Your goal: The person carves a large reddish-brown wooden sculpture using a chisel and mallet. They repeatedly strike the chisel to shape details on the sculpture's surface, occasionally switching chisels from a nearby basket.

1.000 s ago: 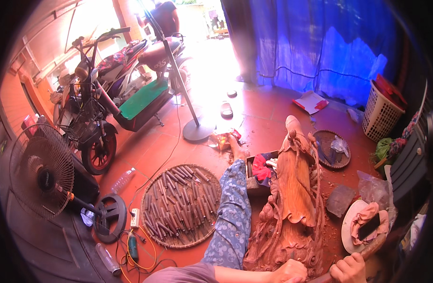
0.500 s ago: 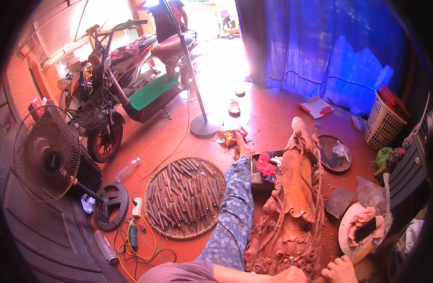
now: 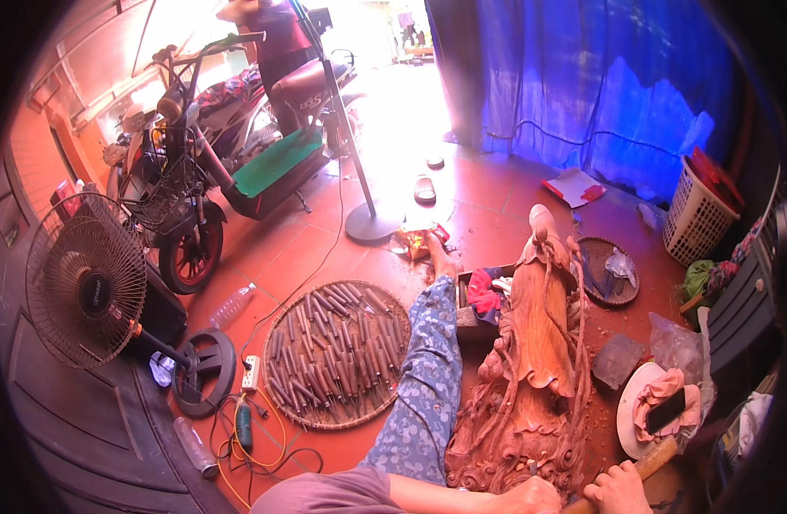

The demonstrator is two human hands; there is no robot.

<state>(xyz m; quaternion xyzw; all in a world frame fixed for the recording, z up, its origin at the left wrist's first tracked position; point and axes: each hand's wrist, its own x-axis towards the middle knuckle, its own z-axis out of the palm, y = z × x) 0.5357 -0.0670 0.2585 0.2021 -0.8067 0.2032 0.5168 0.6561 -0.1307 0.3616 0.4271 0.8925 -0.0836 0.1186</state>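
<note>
Red tiled floor (image 3: 483, 184), blue curtain (image 3: 573, 86) behind; carved wooden figure (image 3: 539, 343) at lower right.
Clamped in left grip (image 3: 529, 495), at the figure's near end: slim tool (image 3: 533, 467), only one end visible. Clamped in right grip (image 3: 618, 490), just beside: wooden club (image 3: 659, 457). Left of patterned trouser leg (image 3: 415, 411): round woven tray (image 3: 335, 427) of wooden-handled tools (image 3: 333, 351). Right of the figure: pale hat (image 3: 629, 421), dark phone (image 3: 666, 411) on top.

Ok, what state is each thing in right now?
Left hand: closed around a slim tool, end showing
Right hand: closed on a wooden stick
Carved figure: bare wood
Woven tray: filled with handled tools
Bottles: lying down
Phone: dark-screened, on pink cloth
Fan: standing, spin unclear
Motorbike: upright
Curtain: hanging
</note>
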